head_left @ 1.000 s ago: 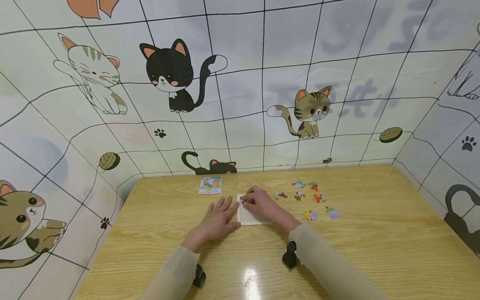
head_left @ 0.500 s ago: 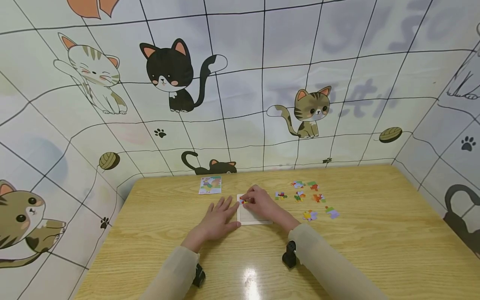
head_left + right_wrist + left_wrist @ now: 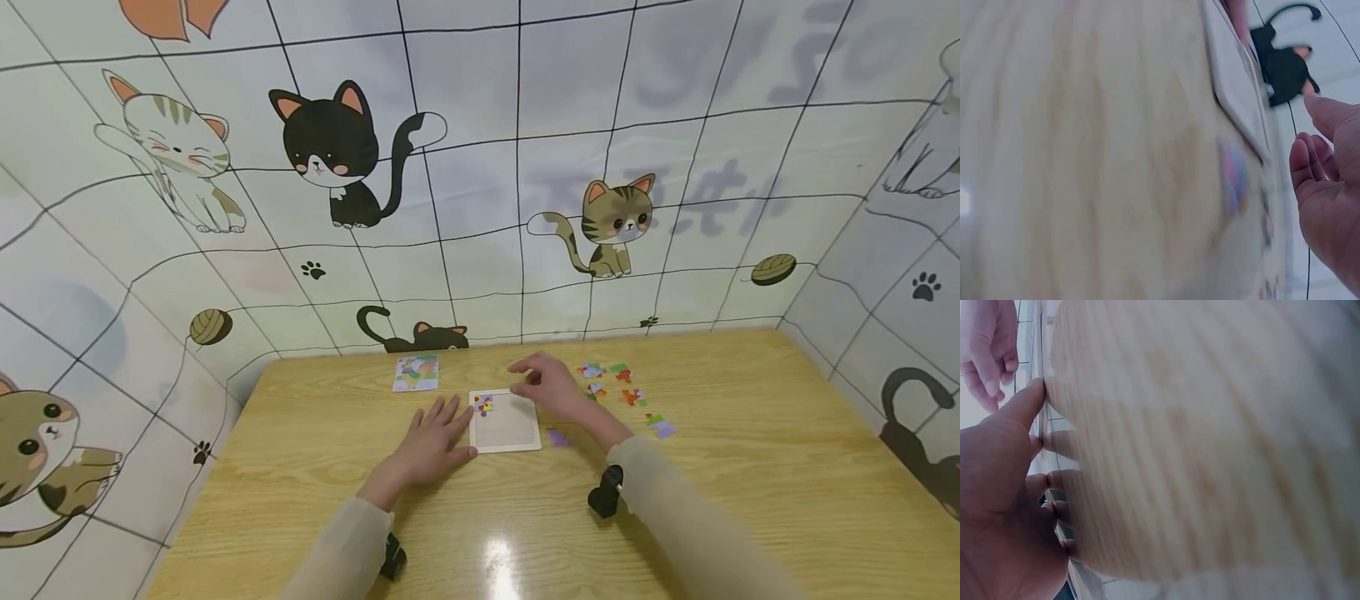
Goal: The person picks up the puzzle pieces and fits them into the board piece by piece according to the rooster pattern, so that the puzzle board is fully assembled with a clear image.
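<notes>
A white-rimmed puzzle tray [image 3: 506, 449] lies on the table between my hands. One colourful jigsaw piece [image 3: 483, 404] sits in its upper left corner. My left hand [image 3: 431, 447] lies flat beside the tray with fingers spread; its thumb and index finger touch the left edge. Over the tray's upper right corner hovers my right hand [image 3: 551, 388], fingers loosely bent and nothing between them; the right wrist view shows that hand [image 3: 1335, 169] raised above the table. Just right of the tray rests a purple piece [image 3: 557, 437].
Several loose jigsaw pieces lie to the right, among them an orange one [image 3: 633, 397] and a green-and-purple one [image 3: 661, 426]; my right forearm covers some of them. A printed picture card [image 3: 416, 373] lies at the back left. A cat-patterned wall [image 3: 480, 283] borders the table.
My right hand has let go of the piece in the tray's upper left corner and moved up and right. My left hand has stayed at the tray's left edge.
</notes>
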The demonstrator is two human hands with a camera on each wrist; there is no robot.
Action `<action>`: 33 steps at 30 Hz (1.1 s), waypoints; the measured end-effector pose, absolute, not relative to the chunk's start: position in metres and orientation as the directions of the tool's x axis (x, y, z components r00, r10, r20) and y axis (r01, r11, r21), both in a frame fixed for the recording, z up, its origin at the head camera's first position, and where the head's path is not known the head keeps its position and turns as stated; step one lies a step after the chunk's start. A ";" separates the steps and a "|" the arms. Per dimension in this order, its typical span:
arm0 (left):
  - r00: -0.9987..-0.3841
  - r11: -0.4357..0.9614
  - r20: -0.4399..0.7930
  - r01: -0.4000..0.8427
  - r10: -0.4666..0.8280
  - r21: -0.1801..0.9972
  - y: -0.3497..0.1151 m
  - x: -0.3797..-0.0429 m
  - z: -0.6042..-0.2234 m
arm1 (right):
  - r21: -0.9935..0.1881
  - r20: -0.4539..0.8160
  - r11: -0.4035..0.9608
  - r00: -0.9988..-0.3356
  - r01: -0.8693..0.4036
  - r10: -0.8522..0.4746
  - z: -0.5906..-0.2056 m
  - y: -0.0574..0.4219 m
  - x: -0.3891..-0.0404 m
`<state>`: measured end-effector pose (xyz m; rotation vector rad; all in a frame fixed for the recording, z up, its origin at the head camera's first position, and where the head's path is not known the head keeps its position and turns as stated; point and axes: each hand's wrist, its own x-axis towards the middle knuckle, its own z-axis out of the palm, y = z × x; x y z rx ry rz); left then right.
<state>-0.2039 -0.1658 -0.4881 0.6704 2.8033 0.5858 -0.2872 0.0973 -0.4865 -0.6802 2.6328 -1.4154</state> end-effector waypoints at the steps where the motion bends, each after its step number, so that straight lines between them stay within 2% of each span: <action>1: -0.877 0.819 -0.100 0.392 0.470 0.418 -0.166 -0.204 -0.488 | -0.818 0.136 0.468 -0.904 -0.334 -0.407 -0.484 0.105 -0.288; 9: -0.872 0.810 -0.096 0.398 0.480 0.430 -0.167 -0.202 -0.489 | -0.819 0.100 0.507 -0.937 -0.268 -0.334 -0.477 0.161 -0.299; 18: -0.872 0.810 -0.086 0.406 0.482 0.423 -0.167 -0.202 -0.488 | -0.787 0.073 0.578 -0.962 -0.216 -0.261 -0.477 0.203 -0.309; 33: -0.872 0.809 -0.086 0.405 0.482 0.425 -0.169 -0.204 -0.490 | -0.783 0.043 0.595 -0.970 -0.182 -0.241 -0.492 0.220 -0.315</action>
